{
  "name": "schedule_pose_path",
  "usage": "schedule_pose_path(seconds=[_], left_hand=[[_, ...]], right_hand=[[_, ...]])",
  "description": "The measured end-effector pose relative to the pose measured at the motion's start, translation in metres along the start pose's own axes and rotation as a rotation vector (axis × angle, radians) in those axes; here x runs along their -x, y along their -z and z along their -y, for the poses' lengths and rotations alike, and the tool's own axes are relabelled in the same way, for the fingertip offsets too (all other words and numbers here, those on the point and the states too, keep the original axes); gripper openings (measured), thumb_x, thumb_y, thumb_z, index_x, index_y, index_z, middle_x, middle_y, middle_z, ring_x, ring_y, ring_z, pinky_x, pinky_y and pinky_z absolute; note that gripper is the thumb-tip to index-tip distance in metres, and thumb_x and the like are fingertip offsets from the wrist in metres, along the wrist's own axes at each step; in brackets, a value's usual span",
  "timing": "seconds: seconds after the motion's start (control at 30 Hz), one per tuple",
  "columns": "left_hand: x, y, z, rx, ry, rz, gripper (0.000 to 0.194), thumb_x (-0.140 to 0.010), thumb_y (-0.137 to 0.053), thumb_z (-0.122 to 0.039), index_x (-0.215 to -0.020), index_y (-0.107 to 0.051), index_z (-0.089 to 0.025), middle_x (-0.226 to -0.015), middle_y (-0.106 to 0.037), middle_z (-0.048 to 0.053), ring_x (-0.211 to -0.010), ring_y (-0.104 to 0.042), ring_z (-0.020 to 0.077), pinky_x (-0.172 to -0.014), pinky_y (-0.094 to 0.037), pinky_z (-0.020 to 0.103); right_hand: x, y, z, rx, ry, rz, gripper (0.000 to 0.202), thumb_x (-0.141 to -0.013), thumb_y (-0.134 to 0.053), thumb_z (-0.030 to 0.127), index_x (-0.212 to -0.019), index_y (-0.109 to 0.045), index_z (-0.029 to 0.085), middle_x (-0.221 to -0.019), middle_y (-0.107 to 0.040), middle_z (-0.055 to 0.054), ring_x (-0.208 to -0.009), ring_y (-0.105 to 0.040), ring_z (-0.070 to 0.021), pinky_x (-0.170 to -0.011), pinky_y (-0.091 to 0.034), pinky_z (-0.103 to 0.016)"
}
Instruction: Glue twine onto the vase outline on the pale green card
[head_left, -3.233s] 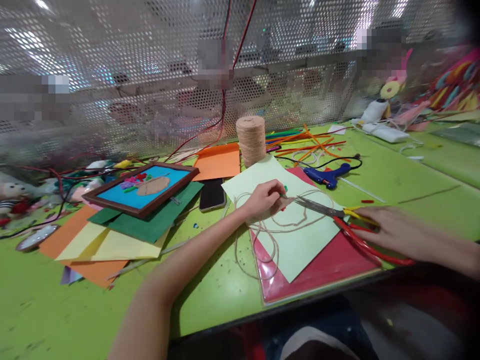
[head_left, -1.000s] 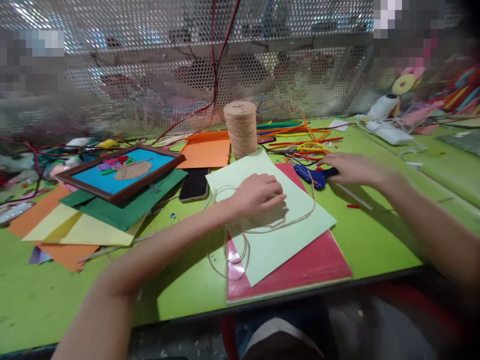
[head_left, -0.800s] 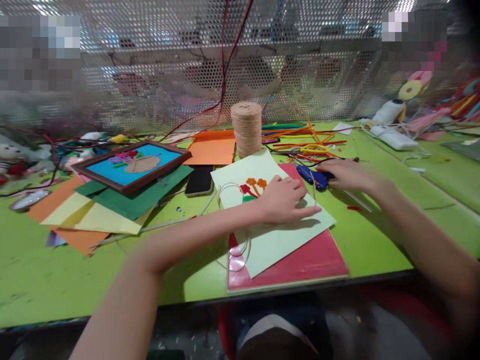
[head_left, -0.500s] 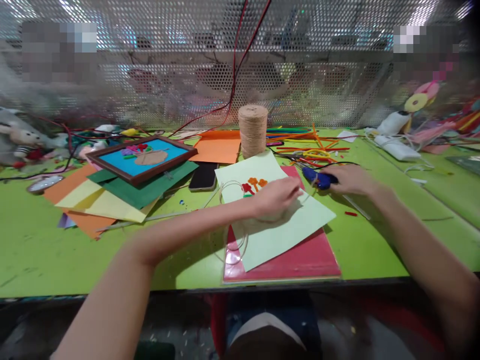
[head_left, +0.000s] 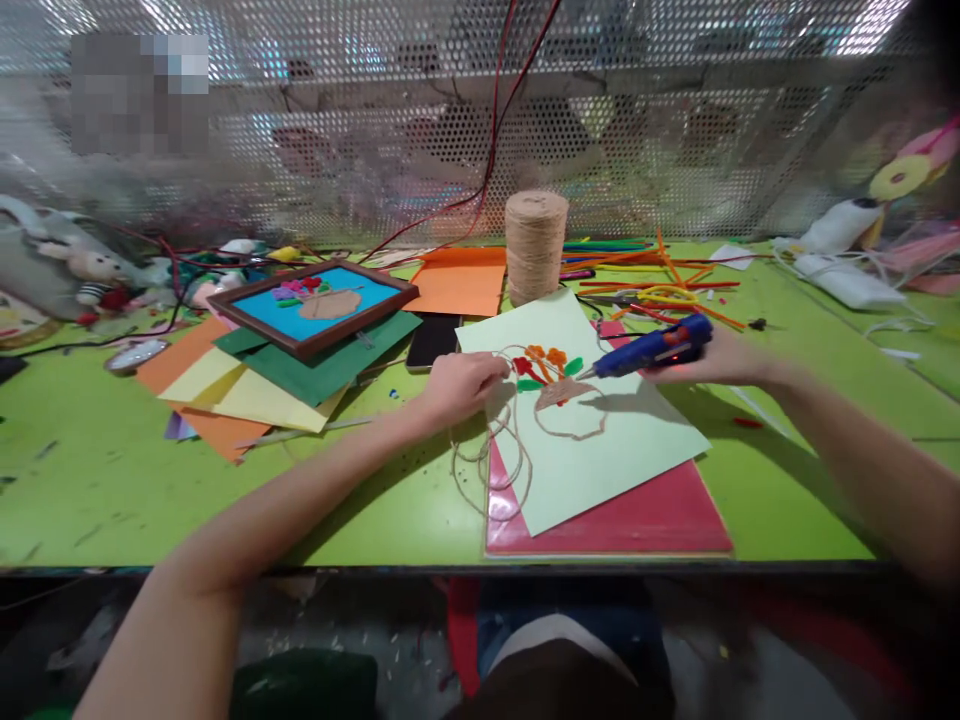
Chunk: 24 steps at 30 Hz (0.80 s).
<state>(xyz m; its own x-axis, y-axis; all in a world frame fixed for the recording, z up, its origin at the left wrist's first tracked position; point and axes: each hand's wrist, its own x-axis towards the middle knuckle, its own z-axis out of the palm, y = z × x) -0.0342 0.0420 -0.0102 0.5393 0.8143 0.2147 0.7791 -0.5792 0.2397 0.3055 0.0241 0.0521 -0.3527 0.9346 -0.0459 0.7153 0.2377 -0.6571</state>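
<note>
My right hand (head_left: 697, 360) is wrapped round a blue hot glue gun (head_left: 652, 346). Its nozzle points left and down, close above the pale green paper (head_left: 600, 470). On that paper are red and orange flowers (head_left: 546, 358) with green leaves, above a round pot outline of brown twine (head_left: 576, 437) whose top part is filled in. At the paper's left edge, my left hand (head_left: 466, 386) pinches a strand of twine (head_left: 480, 485), which hangs in loose loops over the paper and table. A red folder or book (head_left: 622, 530) lies beneath the paper.
A twine spool (head_left: 536, 250) stands behind the paper, with pipe cleaners (head_left: 667, 295) to its right. To the left, a framed flower picture (head_left: 315, 305) rests on coloured sheets (head_left: 247, 385), near a phone (head_left: 433, 342). A perforated metal screen (head_left: 375, 150) rises behind.
My right hand has lifted the glue gun off the table and brought it over the paper. My left hand has moved left, off the drawing, uncovering the twine pot.
</note>
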Motion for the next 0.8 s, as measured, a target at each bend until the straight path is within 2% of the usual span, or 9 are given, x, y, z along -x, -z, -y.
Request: schedule_pose_path(seconds=[0.13,0.27,0.47,0.67,0.8], left_hand=[[0.002,-0.009,-0.005,-0.010,0.008,0.068,0.031,-0.092,-0.043,-0.032,-0.112,-0.065,-0.023,-0.094,-0.074,0.004,-0.081,-0.067,0.0191,-0.065,-0.039,0.026],[0.002,-0.013,-0.008,-0.005,-0.012,0.120,0.036,-0.095,-0.041,-0.042,-0.118,-0.061,-0.022,-0.097,-0.074,0.005,-0.082,-0.067,0.0211,-0.065,-0.041,0.028],[0.003,-0.013,-0.007,-0.049,-0.019,0.136,0.037,-0.096,-0.038,-0.040,-0.121,-0.058,-0.021,-0.108,-0.073,0.007,-0.086,-0.068,0.0221,-0.065,-0.040,0.029],[0.002,-0.013,-0.008,-0.060,-0.021,0.144,0.038,-0.097,-0.037,-0.041,-0.121,-0.058,-0.021,-0.108,-0.072,0.007,-0.085,-0.067,0.0217,-0.066,-0.042,0.029],[0.002,-0.011,-0.009,-0.087,-0.018,0.161,0.038,-0.097,-0.036,-0.041,-0.121,-0.058,-0.021,-0.105,-0.072,0.008,-0.084,-0.067,0.0224,-0.065,-0.041,0.029]], right_hand=[[-0.019,-0.033,0.015,-0.079,0.090,0.182,0.035,-0.062,-0.073,0.050,-0.078,-0.068,0.019,-0.074,-0.071,-0.005,-0.070,-0.062,-0.0201,-0.068,-0.054,-0.035],[-0.027,-0.050,0.015,-0.091,0.139,0.202,0.031,-0.063,-0.072,0.045,-0.076,-0.067,0.018,-0.073,-0.069,-0.004,-0.069,-0.061,-0.0199,-0.069,-0.054,-0.036],[-0.027,-0.051,0.011,-0.109,0.087,0.140,0.023,-0.060,-0.071,0.037,-0.074,-0.065,0.020,-0.071,-0.067,-0.002,-0.067,-0.060,-0.0200,-0.069,-0.056,-0.038],[-0.027,-0.054,0.009,-0.039,0.036,0.158,0.020,-0.060,-0.070,0.035,-0.071,-0.064,0.019,-0.070,-0.066,-0.003,-0.069,-0.062,-0.0229,-0.069,-0.056,-0.041],[-0.026,-0.055,0.008,0.007,0.021,0.094,0.021,-0.057,-0.073,0.032,-0.072,-0.064,0.020,-0.070,-0.066,-0.002,-0.076,-0.064,-0.0239,-0.073,-0.056,-0.039]])
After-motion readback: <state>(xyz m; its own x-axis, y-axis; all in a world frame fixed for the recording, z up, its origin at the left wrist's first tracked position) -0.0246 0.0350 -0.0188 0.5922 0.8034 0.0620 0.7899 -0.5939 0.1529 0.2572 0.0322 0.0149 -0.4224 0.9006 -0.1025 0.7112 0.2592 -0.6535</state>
